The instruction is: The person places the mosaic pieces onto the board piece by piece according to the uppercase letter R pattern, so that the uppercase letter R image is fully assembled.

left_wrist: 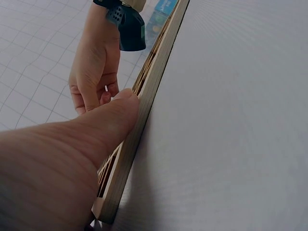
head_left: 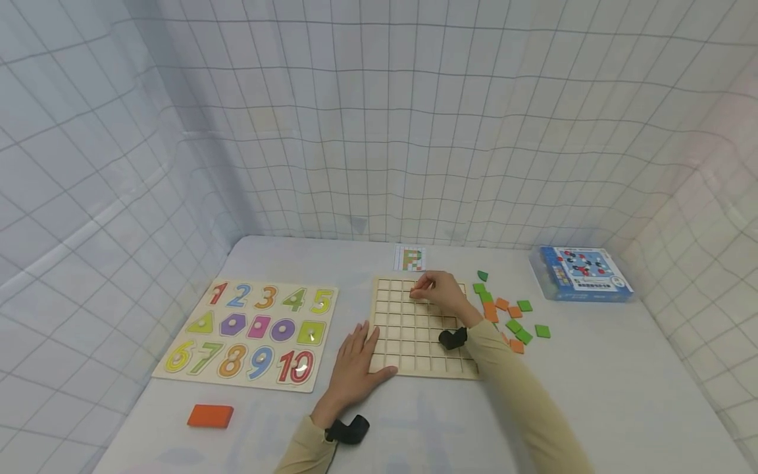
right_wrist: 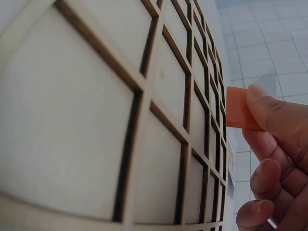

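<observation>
A wooden grid board (head_left: pixel 408 337) lies flat in the middle of the table, its visible cells bare wood. My left hand (head_left: pixel 354 368) rests at its front left corner, fingers straight along the left side. The left thumb (left_wrist: pixel 113 115) presses on the front edge in the left wrist view. Above the board's far rows, my right hand (head_left: pixel 441 293) pinches an orange square tile (right_wrist: pixel 238 108) between thumb and forefinger. In the right wrist view the tile stands upright close to the grid; whether it touches is unclear. Behind the board lies a small pattern card (head_left: pixel 410 258).
Loose green tiles (head_left: pixel 541 331) and orange tiles (head_left: pixel 517 346) are scattered right of the board, near a dark green piece (head_left: pixel 482 276). A number puzzle board (head_left: pixel 251 311) lies left, with an orange block (head_left: pixel 210 416) before it. At the back right stands a blue box (head_left: pixel 592 276).
</observation>
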Demonstrator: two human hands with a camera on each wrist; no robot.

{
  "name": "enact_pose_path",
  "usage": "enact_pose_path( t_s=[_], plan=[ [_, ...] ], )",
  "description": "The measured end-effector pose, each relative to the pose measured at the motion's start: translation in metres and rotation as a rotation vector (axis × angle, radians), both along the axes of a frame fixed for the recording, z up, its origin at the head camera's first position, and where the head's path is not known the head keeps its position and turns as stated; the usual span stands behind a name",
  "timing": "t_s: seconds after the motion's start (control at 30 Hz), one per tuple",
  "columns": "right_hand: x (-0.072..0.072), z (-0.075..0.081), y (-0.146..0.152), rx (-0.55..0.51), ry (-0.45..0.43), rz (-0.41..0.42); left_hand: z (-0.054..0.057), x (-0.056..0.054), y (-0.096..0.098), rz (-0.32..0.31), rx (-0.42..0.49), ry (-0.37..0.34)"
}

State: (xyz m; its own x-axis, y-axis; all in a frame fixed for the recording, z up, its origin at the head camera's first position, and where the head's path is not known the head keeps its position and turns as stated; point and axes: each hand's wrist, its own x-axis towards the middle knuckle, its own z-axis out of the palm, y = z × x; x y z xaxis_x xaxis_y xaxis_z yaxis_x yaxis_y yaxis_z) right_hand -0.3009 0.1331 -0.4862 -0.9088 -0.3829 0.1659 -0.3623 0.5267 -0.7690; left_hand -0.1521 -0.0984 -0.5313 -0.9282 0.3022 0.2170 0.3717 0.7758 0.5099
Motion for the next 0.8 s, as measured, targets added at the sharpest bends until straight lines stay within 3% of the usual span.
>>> enact_pose_path(
  t_s=[0.33,0.57,0.8],
  plan=[
    [-0.005,-0.006,-0.011,0.086,0.002,0.029,0.0,0.0,0.0,0.004,-0.006,-0.015],
    [-0.003,-0.001,-0.018,0.132,-0.043,-0.015,0.0,0.0,0.0,0.005,-0.002,-0.015],
    [-0.002,0.004,-0.022,0.234,-0.03,-0.041,-0.001,0.0,0.0,-0.005,-0.003,0.023]
  ],
)
